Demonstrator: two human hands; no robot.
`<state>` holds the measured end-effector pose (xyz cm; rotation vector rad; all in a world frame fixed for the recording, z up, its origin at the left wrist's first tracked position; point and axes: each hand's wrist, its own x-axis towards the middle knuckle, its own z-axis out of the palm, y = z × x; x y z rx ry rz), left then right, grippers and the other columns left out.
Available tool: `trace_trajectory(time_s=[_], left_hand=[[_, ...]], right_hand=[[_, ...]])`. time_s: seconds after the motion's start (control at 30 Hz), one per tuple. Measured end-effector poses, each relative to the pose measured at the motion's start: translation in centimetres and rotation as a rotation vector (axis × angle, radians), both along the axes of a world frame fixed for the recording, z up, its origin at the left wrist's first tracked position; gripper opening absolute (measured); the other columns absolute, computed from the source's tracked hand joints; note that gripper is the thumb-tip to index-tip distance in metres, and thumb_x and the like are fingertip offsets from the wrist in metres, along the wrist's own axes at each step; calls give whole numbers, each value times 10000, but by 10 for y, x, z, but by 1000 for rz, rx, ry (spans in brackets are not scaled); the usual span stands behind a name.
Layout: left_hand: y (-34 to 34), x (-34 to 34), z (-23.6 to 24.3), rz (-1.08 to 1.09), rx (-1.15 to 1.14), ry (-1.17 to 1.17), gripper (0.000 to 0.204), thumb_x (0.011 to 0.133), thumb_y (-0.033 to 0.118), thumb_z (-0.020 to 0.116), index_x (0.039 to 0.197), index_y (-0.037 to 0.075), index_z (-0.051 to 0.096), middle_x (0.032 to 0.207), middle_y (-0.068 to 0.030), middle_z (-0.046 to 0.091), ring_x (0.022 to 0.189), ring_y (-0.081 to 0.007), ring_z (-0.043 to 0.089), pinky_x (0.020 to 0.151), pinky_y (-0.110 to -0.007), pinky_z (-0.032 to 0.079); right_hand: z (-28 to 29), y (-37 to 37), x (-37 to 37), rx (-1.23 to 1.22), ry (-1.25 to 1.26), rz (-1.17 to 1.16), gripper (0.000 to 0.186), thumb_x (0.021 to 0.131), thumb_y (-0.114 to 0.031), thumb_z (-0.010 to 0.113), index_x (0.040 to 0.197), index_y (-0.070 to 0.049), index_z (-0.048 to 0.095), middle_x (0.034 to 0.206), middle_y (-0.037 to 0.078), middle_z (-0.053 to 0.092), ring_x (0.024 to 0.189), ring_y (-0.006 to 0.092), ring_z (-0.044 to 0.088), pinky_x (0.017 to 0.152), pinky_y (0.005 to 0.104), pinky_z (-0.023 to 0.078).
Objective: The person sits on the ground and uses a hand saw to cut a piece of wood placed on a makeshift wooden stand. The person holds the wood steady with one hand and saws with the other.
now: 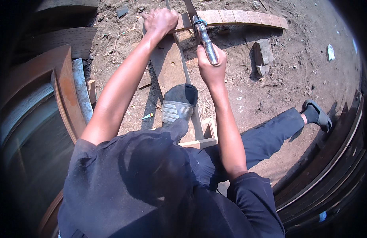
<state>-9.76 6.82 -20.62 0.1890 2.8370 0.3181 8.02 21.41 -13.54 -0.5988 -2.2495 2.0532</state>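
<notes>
Dark shirt [151, 186] is closest, filling the lower middle of my view. My right hand [212, 68] is wrapped around the handle of a saw [207, 45], fingers closed on it, blue tie near the top of the grip. Blade points away from me and crosses the curved wood strip [247, 17]; can't tell whether the teeth are biting. My left hand [161, 21] is on the strip's left end, knuckles up, fingers curled; tips hidden, so can't tell if they're gripping or only pressing.

Strip's left part is over the far end of a board [171, 69]; the rest runs off to the right, with crosswise lines along its face. One sandal [178, 112], ribbed on top, sits on the board nearer me. Wooden box [207, 129] is just beside the board's near end. Small tube [148, 116] lies on the dirt left of the sandal.

Further out: block [264, 52] on the dirt right of the saw, brown frame [66, 91] at left, my other sandaled foot [319, 116] out right, dark planks [326, 170] along the right edge.
</notes>
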Motion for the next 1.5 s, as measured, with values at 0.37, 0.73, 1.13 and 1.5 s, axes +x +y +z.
trace_trajectory(time_s=[0.37,0.73,1.13,1.5], left_hand=[[-16,0,5,12,-37,-57,436,808,247,368,763,-48,686,941,-305,638,988,-478,574,1048,-685,176],[-4,-2,7,-20,-107,-51,434,814,252,373,743,-50,675,951,-301,642,1000,-473,579,1009,-695,218],[-2,-4,-3,1,-25,35,423,803,261,399,714,-41,681,909,-294,646,948,-452,597,1038,-707,155],[1,3,9,-4,-79,-16,441,825,227,350,726,-60,670,929,-296,647,1032,-453,564,1048,-687,184]], right_hand=[[31,25,127,138,-116,71,43,790,19,570,756,37,590,564,98,529,483,153,535,466,303,409],[11,24,103,99,-92,51,138,831,-16,563,702,33,548,565,73,497,477,120,455,465,311,360],[8,4,7,-11,-7,-6,190,822,-50,568,655,0,494,531,33,446,498,79,417,467,290,342],[20,19,104,139,-84,62,75,795,6,561,724,27,573,577,109,535,503,142,534,484,300,412]])
